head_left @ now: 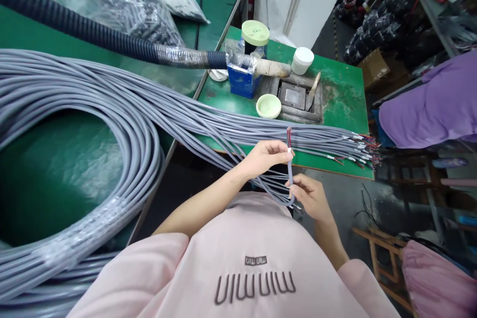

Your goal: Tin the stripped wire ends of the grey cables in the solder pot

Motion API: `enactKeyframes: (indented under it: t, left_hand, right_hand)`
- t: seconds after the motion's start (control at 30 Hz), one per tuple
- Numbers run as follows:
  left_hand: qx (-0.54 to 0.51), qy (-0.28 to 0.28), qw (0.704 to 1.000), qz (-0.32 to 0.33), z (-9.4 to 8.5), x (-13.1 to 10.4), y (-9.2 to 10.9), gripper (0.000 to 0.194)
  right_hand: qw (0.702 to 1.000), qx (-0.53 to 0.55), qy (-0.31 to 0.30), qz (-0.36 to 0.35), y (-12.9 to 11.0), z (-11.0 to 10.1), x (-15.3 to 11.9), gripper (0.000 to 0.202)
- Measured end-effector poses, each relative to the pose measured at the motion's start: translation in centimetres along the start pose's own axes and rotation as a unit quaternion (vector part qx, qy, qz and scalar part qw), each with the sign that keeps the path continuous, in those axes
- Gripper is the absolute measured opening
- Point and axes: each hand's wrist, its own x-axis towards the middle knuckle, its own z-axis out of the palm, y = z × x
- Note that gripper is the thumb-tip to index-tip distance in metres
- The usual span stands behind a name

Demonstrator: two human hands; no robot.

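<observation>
Between my two hands one grey cable (290, 171) stands roughly upright, its stripped end showing thin red and dark wires (288, 136). My left hand (270, 157) pinches it just below those wires, at a white band. Lower down, the fingers of my right hand (307, 196) close on the same cable's grey jacket. Behind them a thick bundle of grey cables (238, 126) runs across the green bench, with fanned wire ends (368, 151) at its right. More cable ends hang below the bench edge, near my right hand.
A large cable coil (141, 149) lies left. On the green bench stand a solder pot (294, 95) with a scraper (313, 92), a pale green dish (269, 106), a white tub (302, 60) and a blue box (242, 81). A black hose (112, 41) crosses above.
</observation>
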Motion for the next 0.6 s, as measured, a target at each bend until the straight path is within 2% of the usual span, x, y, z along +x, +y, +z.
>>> enactKeyframes:
  t: [0.13, 0.27, 0.33, 0.4, 0.5, 0.6]
  left_hand:
    - [-0.020, -0.047, 0.999, 0.008, -0.1, -0.2, -0.9, 0.027]
    - [-0.041, -0.091, 0.995, 0.005, -0.2, -0.5, -1.2, 0.029]
    - [-0.038, -0.082, 0.996, 0.014, -0.4, -0.5, -0.8, 0.031]
    - [-0.042, -0.056, 0.997, 0.016, -0.5, -0.4, -0.2, 0.032]
    - [-0.046, -0.010, 0.999, 0.016, -0.3, 0.2, 0.5, 0.031]
    - [-0.036, -0.005, 0.999, 0.026, 0.3, 0.7, 0.9, 0.031]
  right_hand:
    - [0.997, 0.071, -0.036, -0.006, -0.7, 0.9, 0.7, 0.023]
    - [0.997, 0.081, 0.010, -0.017, -1.3, 1.8, 1.5, 0.026]
    - [0.995, 0.099, 0.019, -0.013, -1.2, 1.8, 1.8, 0.027]
    - [0.985, 0.171, -0.007, -0.002, -0.5, 1.6, 2.1, 0.030]
    - [0.946, 0.315, -0.077, 0.025, 0.8, 1.2, 2.7, 0.040]
    - [0.910, 0.395, -0.119, 0.050, 2.0, 1.1, 3.3, 0.047]
